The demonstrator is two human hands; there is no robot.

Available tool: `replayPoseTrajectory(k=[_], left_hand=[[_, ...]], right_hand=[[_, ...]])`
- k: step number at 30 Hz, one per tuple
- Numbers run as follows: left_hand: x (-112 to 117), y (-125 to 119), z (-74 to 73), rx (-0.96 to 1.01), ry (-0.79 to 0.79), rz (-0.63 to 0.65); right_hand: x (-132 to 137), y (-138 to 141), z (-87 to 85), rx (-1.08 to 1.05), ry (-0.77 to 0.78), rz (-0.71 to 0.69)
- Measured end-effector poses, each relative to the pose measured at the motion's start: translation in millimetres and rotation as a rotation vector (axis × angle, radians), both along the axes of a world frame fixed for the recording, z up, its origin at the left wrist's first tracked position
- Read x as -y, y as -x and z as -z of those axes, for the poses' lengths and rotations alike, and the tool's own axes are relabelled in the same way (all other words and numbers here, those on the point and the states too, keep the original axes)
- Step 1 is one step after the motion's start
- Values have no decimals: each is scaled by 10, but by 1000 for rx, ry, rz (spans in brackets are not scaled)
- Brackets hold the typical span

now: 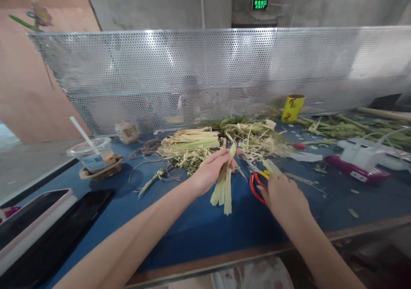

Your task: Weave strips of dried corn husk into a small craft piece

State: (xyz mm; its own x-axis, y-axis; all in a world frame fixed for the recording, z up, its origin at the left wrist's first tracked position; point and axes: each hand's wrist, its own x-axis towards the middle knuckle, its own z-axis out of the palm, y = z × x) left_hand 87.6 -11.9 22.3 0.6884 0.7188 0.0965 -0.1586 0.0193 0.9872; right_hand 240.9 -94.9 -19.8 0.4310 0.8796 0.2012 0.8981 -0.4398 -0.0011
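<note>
Pale green strips of dried leaf, like corn husk (pixel 223 189), hang down from my left hand (pixel 213 169), whose fingers are closed on them. My right hand (pixel 285 195) grips scissors (pixel 257 185) with red and yellow handles. The blades point toward my left hand, and their tips are hard to make out among the strips. A pale strip (pixel 271 166) sticks up by the right hand; whether it is held too I cannot tell. Beyond both hands lie a bundle of cut pale stalks (pixel 192 140) and a heap of dry leaves (pixel 257 135).
At left are a lidded cup with straw (pixel 96 156), a phone (pixel 35 216) and a long black object (pixel 61 233). To the right stands a purple and white power strip (pixel 356 169). A yellow roll (pixel 292 108) stands before the perforated metal screen (pixel 205 66). Green stalks (pixel 356 128) lie back right.
</note>
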Motion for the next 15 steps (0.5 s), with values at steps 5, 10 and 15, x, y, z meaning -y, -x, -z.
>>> replayPoseTrajectory(k=[5,10,15], left_hand=[[37,-5,-23,57,-108,35],[74,6,-74,40,23,134],[21,43,-98,79,129,199]], right_hand=[[-142,-16,-49,-75,111,-17],[-378,-150,-95,-181,214,24],[-310,-383,-150,-225,93,58]])
